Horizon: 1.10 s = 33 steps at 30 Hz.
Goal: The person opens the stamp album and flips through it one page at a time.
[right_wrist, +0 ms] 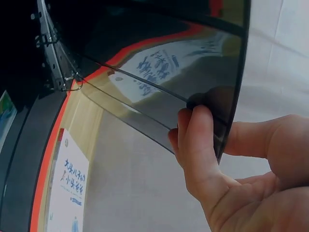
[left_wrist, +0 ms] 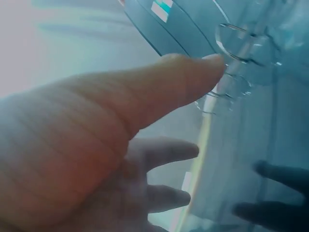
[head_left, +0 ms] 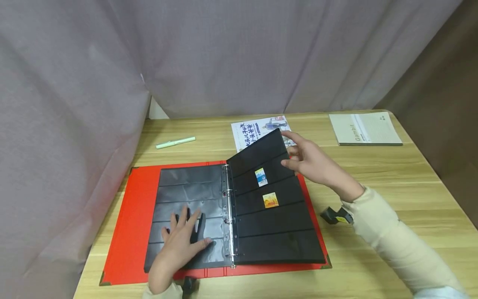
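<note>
A red ring binder lies spread on the table, with black pocket pages on both sides of its metal rings. The right-hand black page is lifted at a slant and carries a blue-and-white stamp and a yellow-orange stamp. My right hand pinches that page near its upper outer corner; in the right wrist view, the fingers and thumb sit on opposite faces of it. With fingers spread, my left hand is over the lower part of the glossy left page.
Behind the binder, a white booklet with blue lettering is partly covered by the raised page. A pale green pen lies at the back left, and a light book at the back right. Grey curtain hangs behind the table.
</note>
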Each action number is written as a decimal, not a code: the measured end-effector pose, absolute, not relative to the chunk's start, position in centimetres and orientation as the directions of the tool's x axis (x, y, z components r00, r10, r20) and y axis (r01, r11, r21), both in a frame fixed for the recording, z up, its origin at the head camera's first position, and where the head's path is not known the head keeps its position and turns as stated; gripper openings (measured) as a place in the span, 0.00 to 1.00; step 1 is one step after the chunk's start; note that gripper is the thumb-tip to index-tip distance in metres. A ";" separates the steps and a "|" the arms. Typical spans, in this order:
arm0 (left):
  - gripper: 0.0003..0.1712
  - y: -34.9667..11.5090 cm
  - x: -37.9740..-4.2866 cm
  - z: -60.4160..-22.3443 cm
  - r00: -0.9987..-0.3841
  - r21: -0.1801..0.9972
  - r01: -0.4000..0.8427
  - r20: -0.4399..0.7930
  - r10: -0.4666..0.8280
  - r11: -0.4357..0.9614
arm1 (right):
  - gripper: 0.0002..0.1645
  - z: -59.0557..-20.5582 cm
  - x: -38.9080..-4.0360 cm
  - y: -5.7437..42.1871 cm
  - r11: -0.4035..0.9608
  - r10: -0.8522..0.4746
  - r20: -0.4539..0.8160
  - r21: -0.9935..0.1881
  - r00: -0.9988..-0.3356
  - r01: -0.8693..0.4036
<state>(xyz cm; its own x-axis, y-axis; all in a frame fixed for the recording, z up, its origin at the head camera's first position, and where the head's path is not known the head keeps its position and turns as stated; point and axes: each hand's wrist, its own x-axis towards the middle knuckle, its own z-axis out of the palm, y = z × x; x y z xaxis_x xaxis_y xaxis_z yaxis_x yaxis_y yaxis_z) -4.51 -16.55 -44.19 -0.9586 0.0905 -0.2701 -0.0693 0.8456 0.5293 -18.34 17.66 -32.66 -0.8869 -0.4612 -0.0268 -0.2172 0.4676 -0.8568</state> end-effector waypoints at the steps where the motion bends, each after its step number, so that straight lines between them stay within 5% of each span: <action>1: 0.49 -16.5 -4.6 -43.9 -0.963 0.538 -0.059 -0.254 0.094 0.841 | 0.48 -32.5 -18.4 17.5 0.467 -0.462 -0.031 -0.858 -0.886 -0.214; 20: 0.35 -13.8 -6.2 -38.1 -0.963 0.681 0.266 0.163 0.213 0.682 | 0.43 -31.2 -20.4 13.9 0.336 -0.465 -0.106 -0.940 -0.879 -0.065; 33: 0.21 -10.3 -6.4 -33.5 -0.816 0.655 0.573 0.403 0.414 0.492 | 0.43 -29.8 -20.2 10.8 0.304 -0.492 -0.141 -0.953 -0.859 -0.018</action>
<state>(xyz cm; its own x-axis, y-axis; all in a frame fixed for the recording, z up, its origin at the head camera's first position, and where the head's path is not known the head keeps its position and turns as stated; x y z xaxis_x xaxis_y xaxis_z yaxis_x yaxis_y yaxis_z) -6.37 -10.29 -33.54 -0.8161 0.4143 0.4028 0.5732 0.4918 0.6555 -20.23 10.81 -29.83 -0.8591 -0.4921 -0.1408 -0.0180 0.3040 -0.9525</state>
